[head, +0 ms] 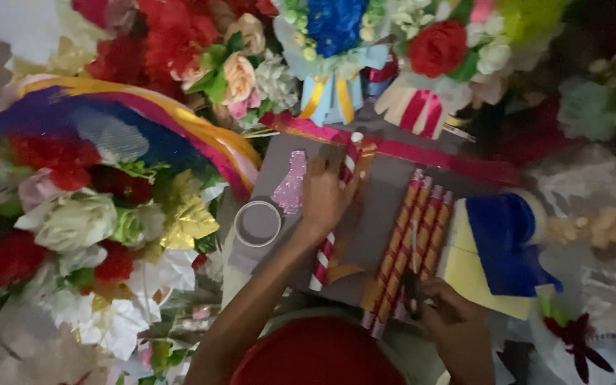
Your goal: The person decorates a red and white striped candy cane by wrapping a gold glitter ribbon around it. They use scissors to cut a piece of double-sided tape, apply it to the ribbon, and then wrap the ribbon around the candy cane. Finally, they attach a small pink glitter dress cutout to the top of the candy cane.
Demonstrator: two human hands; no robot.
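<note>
Under my left hand [326, 194] I'm pressing flat on a red-and-white striped stick [335, 214], lying on the grey tabletop [379, 207]. Looks light, stiff, probably rolls; mid-shaft's the spot. Right hand [450, 314] is pinching something dark beside the wrapped sticks [415, 246].

The single head-worn camera is looking steeply down from close above, facing forward over a grey board [386, 199] lying at the frame's centre. Both forearms are entering from the lower edge, and artificial flowers [73, 221] are crowding the left, top and right margins.
</note>
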